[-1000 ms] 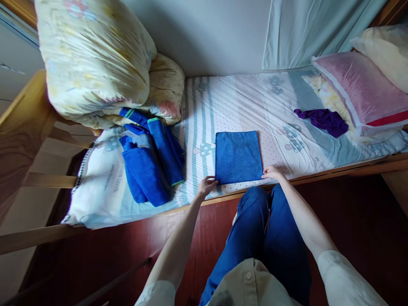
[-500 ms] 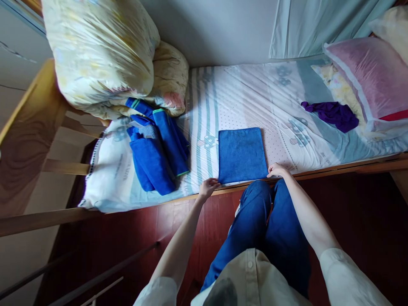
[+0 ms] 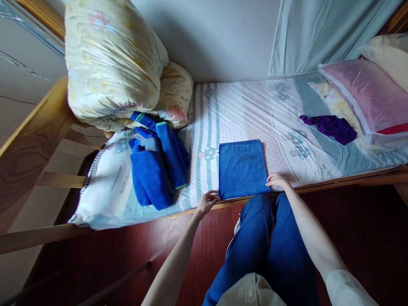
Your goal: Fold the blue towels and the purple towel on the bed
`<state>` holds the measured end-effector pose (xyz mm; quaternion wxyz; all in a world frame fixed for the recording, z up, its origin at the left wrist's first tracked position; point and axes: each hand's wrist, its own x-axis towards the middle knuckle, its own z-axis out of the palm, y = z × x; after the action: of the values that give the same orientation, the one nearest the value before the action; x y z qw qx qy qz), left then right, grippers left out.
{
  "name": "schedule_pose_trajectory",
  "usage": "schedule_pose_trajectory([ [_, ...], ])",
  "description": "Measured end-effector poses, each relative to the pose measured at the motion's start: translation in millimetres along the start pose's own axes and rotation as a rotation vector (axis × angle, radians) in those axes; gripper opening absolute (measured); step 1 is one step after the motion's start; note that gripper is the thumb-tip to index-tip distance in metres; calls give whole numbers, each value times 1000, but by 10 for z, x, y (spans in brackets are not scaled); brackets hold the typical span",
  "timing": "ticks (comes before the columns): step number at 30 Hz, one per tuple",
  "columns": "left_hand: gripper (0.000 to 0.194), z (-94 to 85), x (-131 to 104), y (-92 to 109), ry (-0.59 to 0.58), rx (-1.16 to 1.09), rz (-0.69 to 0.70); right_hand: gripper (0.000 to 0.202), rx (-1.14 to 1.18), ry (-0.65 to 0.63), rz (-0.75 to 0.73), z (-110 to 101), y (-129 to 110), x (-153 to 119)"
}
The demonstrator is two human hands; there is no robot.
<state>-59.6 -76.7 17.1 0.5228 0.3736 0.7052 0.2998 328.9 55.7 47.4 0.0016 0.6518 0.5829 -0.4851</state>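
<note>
A blue cloth (image 3: pixel 242 170), folded into a flat square, lies at the near edge of the bed. My left hand (image 3: pixel 208 203) is at its near left corner, thumb and fingertips closed on the hem. On the opposite side, my right hand (image 3: pixel 278 180) pinches the right edge close to the near corner. Further left on the sheet lie several brighter blue cloths (image 3: pixel 149 174), loosely folded, some with green trim. A crumpled purple cloth (image 3: pixel 334 128) rests to the right, away from both hands.
A patterned sheet (image 3: pixel 248 110) covers the bed. Bulky floral quilts (image 3: pixel 114 63) are piled at the back left, beside the wooden bed end (image 3: pixel 35 144). Pink pillows (image 3: pixel 366 93) lie at the right. My knees (image 3: pixel 258 212) are against the bed's front edge.
The view has tilted up, so the bed sits lower in the picture. Both hands stay at the near corners of the blue cloth, which lies in the same place.
</note>
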Motion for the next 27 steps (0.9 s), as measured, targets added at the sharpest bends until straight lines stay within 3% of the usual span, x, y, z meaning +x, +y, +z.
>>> schedule_pose_trajectory([
  [6,75,53,349,250,2,-48,61,18,341,174,-166,-11,-59,317],
  [11,69,72,904,658,4,-34,78,31,336,290,-237,-68,-112,620],
  [18,75,58,1670,1146,48,-101,72,43,200,335,-258,-234,-368,1144],
  [22,66,40,1945,1271,45,-121,74,41,138,320,-262,-371,-521,1449],
  [27,71,19,2116,1256,25,-56,62,40,132,339,-276,-438,-527,1707],
])
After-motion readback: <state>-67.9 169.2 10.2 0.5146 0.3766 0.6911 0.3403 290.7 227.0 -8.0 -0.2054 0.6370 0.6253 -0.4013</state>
